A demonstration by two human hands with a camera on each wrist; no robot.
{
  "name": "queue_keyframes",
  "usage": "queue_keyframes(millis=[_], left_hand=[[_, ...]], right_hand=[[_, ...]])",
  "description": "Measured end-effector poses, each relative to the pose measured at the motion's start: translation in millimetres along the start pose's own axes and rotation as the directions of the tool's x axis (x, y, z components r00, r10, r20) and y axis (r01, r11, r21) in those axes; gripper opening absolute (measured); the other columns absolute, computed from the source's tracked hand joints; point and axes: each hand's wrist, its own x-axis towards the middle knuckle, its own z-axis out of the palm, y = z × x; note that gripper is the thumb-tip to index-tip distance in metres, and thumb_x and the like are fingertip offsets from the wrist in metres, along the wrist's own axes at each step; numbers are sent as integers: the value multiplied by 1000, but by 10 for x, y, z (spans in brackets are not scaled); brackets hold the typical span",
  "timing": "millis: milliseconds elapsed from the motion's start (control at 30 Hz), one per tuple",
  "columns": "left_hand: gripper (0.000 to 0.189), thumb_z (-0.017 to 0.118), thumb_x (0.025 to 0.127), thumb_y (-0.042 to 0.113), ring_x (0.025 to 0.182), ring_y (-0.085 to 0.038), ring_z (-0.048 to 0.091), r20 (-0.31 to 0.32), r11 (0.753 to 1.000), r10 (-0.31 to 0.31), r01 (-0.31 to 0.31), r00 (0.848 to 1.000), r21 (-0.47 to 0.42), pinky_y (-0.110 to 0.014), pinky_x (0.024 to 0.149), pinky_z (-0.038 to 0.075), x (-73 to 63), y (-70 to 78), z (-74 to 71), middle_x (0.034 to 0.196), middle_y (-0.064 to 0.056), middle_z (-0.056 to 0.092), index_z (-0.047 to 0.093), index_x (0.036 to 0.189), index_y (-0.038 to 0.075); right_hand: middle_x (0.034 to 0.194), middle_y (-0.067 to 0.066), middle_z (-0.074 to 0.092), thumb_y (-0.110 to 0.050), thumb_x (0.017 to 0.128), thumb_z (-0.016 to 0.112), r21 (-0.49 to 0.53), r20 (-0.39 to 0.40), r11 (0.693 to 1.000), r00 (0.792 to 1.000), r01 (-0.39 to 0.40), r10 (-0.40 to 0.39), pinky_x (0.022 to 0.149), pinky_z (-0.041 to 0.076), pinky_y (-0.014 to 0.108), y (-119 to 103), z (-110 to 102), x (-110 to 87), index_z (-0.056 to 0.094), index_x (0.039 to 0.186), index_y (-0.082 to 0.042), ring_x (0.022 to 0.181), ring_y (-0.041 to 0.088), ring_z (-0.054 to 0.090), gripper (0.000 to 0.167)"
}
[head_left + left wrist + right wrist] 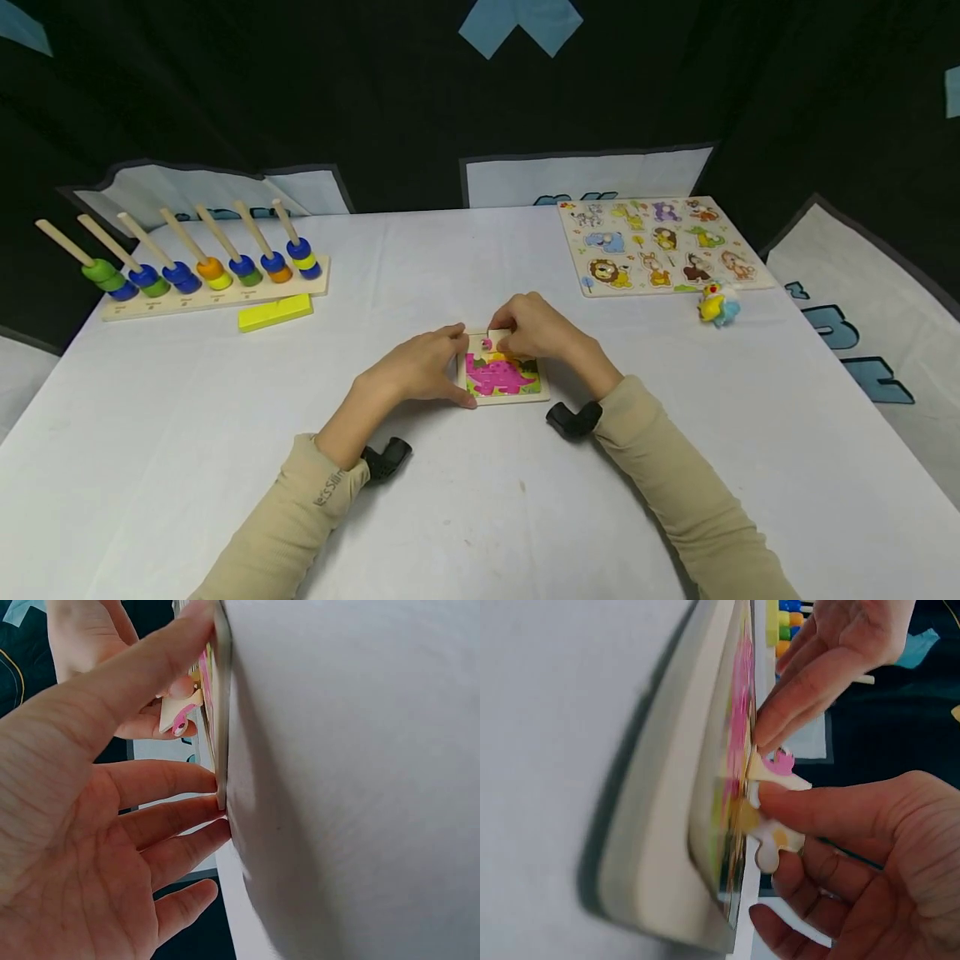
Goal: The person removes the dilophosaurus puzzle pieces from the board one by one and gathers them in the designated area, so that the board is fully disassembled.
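Observation:
A small wooden jigsaw board (513, 399) with a pink dinosaur picture lies flat on the white table, between both hands. My left hand (416, 367) touches the board's left edge with fairly straight, spread fingers, the thumb at the near corner. Over the board's far part, my right hand (536, 327) pinches a puzzle piece (784, 774) between thumb and fingers. Pink dinosaur-head print shows on that piece, which stands tilted above the board in both wrist views. Fingers hide part of it and the board's far right corner.
At the back left stands a wooden peg abacus (217, 298) with coloured rings, a yellow block (275, 313) before it. An animal puzzle board (637, 265) lies at the back right, beside a small yellow-and-blue toy (717, 306). A dark curtain (390, 92) hangs behind the table.

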Motion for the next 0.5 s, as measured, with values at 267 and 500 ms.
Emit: queue_keyframes(millis=[267,500], left_hand=[[80,82,72,44,139,-36,38,6,1000,3,-3,1000,12,-47,114,35,7,2,-22,155,-18,32,52,133,1],[79,82,72,44,140,-36,37,7,1000,8,-8,1000,9,-46,115,34,13,-3,-12,155,-19,32,53,132,1]], right_hand=[[90,10,74,-7,86,67,39,-40,998,998,42,-41,70,53,25,59,-60,-15,74,100,0,77,16,60,17],[103,15,73,-4,89,60,40,-28,998,999,44,-43,81,55,33,89,-109,-33,71,107,1,87,22,62,21]])
